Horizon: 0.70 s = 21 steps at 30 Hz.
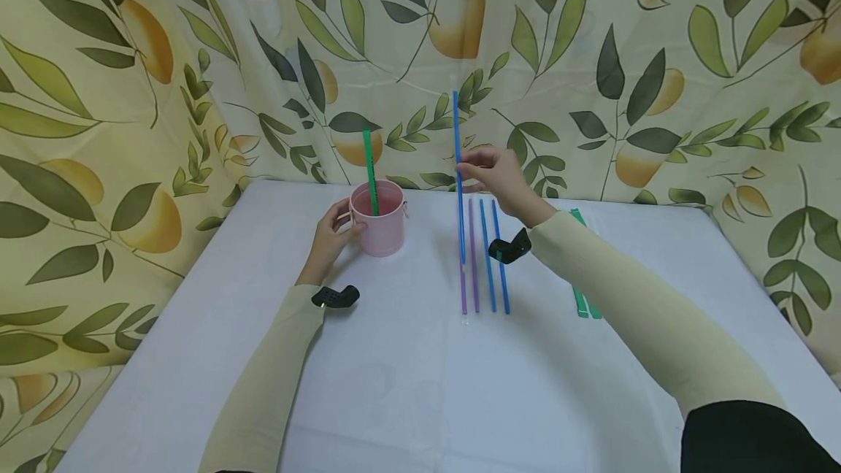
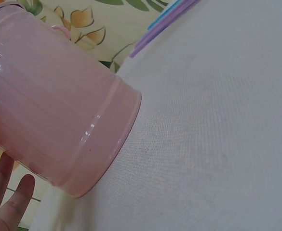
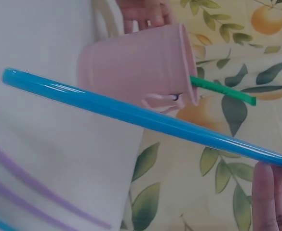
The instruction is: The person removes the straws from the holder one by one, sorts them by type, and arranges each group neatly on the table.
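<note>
My left hand [image 1: 331, 233] grips the left side of a small pink bucket [image 1: 383, 236], thumb in front and fingers around the side. A green straw [image 1: 371, 174] stands inside the bucket, its lower end hidden. With thumb and fingertips, my right hand [image 1: 502, 179] pinches a blue straw [image 1: 456, 130], held nearly upright above the table and to the right of the bucket. In the right wrist view, this blue straw [image 3: 107, 107] crosses in front of the bucket. Below the right hand lie two purple straws [image 1: 474, 261] and two more blue straws [image 1: 488, 261], side by side.
Green straws [image 1: 581, 304] lie farther right, partly hidden by the right forearm. A white cloth [image 1: 394, 378] covers the table. Behind its far edge hangs a curtain [image 1: 276, 93] printed with leaves and fruit.
</note>
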Available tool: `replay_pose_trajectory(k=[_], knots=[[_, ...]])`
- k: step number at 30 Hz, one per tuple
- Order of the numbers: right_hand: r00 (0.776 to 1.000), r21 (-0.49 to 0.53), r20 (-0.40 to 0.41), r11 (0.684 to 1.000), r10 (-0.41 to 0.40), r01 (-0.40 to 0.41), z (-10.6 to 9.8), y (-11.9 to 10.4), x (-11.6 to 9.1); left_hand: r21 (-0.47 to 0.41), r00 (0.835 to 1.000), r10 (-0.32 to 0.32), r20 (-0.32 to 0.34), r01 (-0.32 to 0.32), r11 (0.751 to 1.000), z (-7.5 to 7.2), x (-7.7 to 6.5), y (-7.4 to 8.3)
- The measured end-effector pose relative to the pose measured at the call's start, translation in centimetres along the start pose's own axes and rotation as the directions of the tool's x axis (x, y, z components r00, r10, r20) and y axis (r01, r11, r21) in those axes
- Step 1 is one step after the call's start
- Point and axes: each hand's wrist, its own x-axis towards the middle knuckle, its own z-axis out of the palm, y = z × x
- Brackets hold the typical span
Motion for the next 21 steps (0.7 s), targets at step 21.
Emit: replay_pose_trajectory(k=[21], knots=[[0.965, -0.304, -0.042, 0.917, 0.259, -0.259, -5.8, 5.2, -3.8, 0.009, 1.0, -0.006, -0.007, 0.007, 1.0, 0.1, 0.1, -0.3]])
